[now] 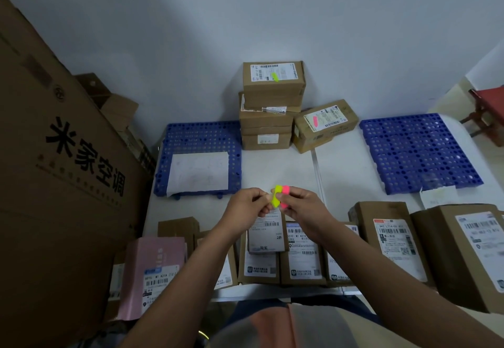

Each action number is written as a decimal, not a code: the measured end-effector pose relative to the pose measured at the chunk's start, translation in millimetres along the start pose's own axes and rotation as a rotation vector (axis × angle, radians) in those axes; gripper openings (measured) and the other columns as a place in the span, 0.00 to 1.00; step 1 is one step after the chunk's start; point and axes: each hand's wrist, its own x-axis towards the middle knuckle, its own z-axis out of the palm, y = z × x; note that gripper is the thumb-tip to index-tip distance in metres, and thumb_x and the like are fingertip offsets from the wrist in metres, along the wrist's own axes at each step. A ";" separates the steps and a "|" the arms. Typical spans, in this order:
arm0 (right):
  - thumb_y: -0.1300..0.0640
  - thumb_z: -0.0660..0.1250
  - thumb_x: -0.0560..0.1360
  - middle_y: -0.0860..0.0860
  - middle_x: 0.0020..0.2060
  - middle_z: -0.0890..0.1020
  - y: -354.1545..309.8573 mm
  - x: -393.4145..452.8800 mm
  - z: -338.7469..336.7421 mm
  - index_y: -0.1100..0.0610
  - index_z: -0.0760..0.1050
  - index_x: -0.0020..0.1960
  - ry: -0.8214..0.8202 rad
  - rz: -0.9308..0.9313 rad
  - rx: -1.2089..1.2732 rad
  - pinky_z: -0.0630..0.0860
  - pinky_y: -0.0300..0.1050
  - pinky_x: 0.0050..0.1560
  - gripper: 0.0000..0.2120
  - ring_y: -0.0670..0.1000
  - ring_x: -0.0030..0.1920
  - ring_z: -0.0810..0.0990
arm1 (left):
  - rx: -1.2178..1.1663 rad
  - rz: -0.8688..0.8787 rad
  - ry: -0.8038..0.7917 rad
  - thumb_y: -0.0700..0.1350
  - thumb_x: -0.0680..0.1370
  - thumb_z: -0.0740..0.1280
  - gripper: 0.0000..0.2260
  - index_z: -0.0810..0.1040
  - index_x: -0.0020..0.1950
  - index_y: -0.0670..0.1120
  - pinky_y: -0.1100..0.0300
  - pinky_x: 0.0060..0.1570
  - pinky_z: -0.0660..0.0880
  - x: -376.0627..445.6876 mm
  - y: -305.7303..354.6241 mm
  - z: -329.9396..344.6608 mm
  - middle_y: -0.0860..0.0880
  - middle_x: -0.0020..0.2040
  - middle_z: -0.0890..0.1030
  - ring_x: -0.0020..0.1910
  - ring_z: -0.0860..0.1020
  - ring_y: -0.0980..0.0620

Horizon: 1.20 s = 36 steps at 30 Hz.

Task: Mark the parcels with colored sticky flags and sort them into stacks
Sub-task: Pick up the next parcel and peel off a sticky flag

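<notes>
My right hand (301, 207) grips a small pad of sticky flags (280, 197), yellow strip on the left, pink on the right. My left hand (246, 205) pinches the yellow strip's edge. Both hands hover above the white table (275, 167). At the back stands a stack of brown parcels (268, 118); its top parcel (273, 80) bears a yellow flag. Beside it a tilted parcel (324, 124) carries a pink flag. A row of unflagged parcels (283, 255) lies along the near edge, under my wrists.
Blue perforated mats lie left (196, 136) and right (417, 154); a white sheet (199, 173) rests on the left mat. A huge cardboard carton (54, 184) fills the left side. A pink parcel (152, 271) and tall brown parcels (390, 238) flank the near row.
</notes>
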 end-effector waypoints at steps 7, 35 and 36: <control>0.62 0.68 0.77 0.55 0.45 0.82 -2.8 0.2 4.6 0.55 0.83 0.49 0.075 -0.033 -0.040 0.78 0.46 0.55 0.06 0.51 0.46 0.76 | -0.029 0.018 0.107 0.44 0.79 0.67 0.06 0.82 0.46 0.43 0.61 0.45 0.78 4.1 -1.5 -6.3 0.49 0.40 0.83 0.37 0.79 0.57; 0.61 0.67 0.78 0.54 0.52 0.84 17.2 -15.5 2.9 0.60 0.78 0.54 -0.208 0.094 -0.474 0.81 0.42 0.46 0.06 0.53 0.49 0.85 | 0.767 -0.114 -0.301 0.47 0.78 0.68 0.10 0.83 0.46 0.40 0.66 0.34 0.72 -5.3 -22.4 -24.5 0.48 0.43 0.82 0.35 0.76 0.58; 0.61 0.66 0.78 0.53 0.52 0.84 18.0 -14.9 3.3 0.60 0.78 0.54 -0.212 0.091 -0.482 0.81 0.43 0.48 0.06 0.53 0.48 0.85 | 0.775 -0.114 -0.293 0.47 0.78 0.68 0.10 0.82 0.45 0.40 0.67 0.34 0.71 -4.9 -23.6 -23.9 0.46 0.46 0.82 0.34 0.75 0.59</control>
